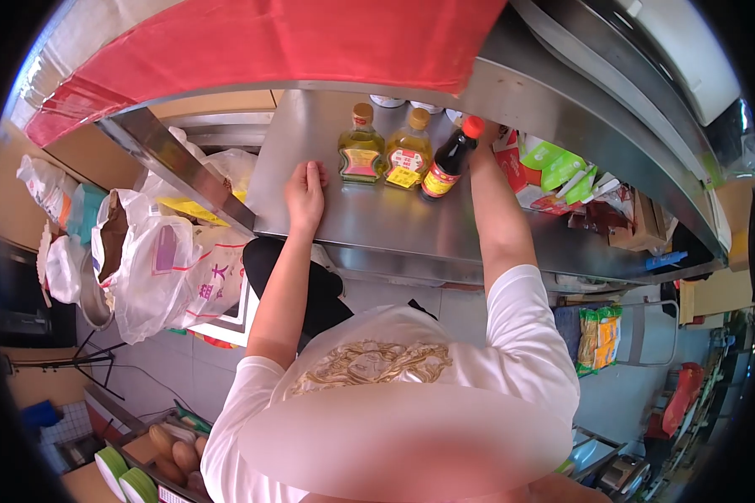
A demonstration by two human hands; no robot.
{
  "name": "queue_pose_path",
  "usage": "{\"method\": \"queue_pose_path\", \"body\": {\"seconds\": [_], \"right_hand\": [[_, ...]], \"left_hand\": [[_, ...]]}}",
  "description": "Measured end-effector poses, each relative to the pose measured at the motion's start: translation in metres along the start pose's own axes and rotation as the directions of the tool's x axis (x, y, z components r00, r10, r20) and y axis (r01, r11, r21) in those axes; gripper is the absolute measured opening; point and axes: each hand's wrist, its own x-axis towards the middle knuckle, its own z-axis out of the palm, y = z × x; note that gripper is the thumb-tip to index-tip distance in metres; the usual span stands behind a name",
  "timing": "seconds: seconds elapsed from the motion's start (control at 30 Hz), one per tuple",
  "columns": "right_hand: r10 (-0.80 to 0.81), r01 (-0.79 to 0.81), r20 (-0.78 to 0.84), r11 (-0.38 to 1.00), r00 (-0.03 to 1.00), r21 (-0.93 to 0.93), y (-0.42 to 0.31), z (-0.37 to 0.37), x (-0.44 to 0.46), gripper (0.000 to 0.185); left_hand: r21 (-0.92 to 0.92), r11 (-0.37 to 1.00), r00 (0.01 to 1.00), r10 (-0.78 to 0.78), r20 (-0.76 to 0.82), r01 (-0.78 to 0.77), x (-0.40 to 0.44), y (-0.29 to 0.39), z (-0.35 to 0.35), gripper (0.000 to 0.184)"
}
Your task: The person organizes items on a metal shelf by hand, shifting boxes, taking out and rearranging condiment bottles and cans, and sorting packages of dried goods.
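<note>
My left hand (305, 194) rests on the steel shelf (352, 220), left of three bottles, its fingers curled in and holding nothing. Closest to it stands a squarish bottle of yellow-green oil (361, 155) with a gold cap. Beside that is a second gold-capped oil bottle (408, 159) with a yellow and red label. A dark sauce bottle (446, 168) with a red cap leans slightly right. My right hand (485, 138) reaches in behind the sauce bottle, close to its cap. Its fingers are hidden, so a grip cannot be made out.
White round containers (387, 101) sit at the back. Red and green packets (554, 172) and a cardboard box (642, 225) crowd the right. An upper shelf edge with a red cover (268, 46) hangs above. Plastic bags (155, 268) bulge at left, past a metal post (176, 168).
</note>
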Motion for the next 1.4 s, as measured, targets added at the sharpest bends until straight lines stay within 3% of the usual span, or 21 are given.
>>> {"method": "queue_pose_path", "body": {"seconds": [0.37, 0.5, 0.57, 0.67, 0.73, 0.83, 0.97, 1.13, 1.27, 1.4], "right_hand": [[0.161, -0.152, 0.057, 0.978, 0.985, -0.142, 0.060, 0.025, -0.008, 0.038], [0.115, -0.107, -0.007, 0.903, 0.993, -0.416, 0.049, 0.010, -0.020, 0.036], [0.184, -0.174, -0.012, 0.900, 0.983, -0.399, 0.013, -0.013, -0.023, 0.041], [0.417, -0.402, 0.054, 0.898, 0.907, -0.180, -0.028, -0.042, -0.028, 0.060], [0.473, -0.464, 0.055, 0.877, 0.880, -0.126, -0.036, -0.047, -0.032, 0.074], [0.282, -0.274, 0.055, 0.954, 0.958, -0.123, 0.016, -0.030, -0.051, 0.100], [0.316, -0.360, 0.220, 0.911, 0.923, 0.203, 0.042, -0.036, -0.046, 0.092], [0.369, -0.520, 0.380, 0.715, 0.848, 0.467, 0.057, -0.036, -0.043, 0.090], [0.366, -0.473, 0.304, 0.742, 0.879, 0.475, 0.052, -0.028, -0.044, 0.084], [0.350, -0.519, 0.399, 0.705, 0.848, 0.484, 0.046, -0.023, -0.042, 0.070]], "left_hand": [[0.039, 0.999, 1.000, 0.027, 0.000, -0.027, 0.001, -0.002, 0.002, 0.034], [0.050, 0.999, 1.000, 0.021, -0.002, -0.021, -0.001, 0.000, 0.003, 0.034], [0.076, 0.996, 0.999, 0.038, -0.003, -0.037, 0.000, 0.000, 0.002, 0.034], [0.112, 0.993, 0.999, 0.048, -0.006, -0.047, 0.000, -0.003, 0.002, 0.034], [0.116, 0.992, 0.998, 0.058, -0.001, -0.058, 0.001, -0.003, 0.003, 0.033], [0.121, 0.991, 0.998, 0.055, 0.000, -0.054, -0.001, 0.001, 0.003, 0.033], [0.131, 0.991, 1.000, 0.026, -0.007, -0.025, -0.003, 0.006, 0.003, 0.032], [0.157, 0.986, 0.999, 0.051, -0.005, -0.049, -0.002, 0.002, 0.002, 0.030], [0.127, 0.991, 0.999, 0.050, -0.007, -0.049, -0.001, -0.005, 0.002, 0.030], [0.136, 0.990, 0.999, 0.042, 0.021, -0.044, 0.000, -0.005, -0.001, 0.033]]}}
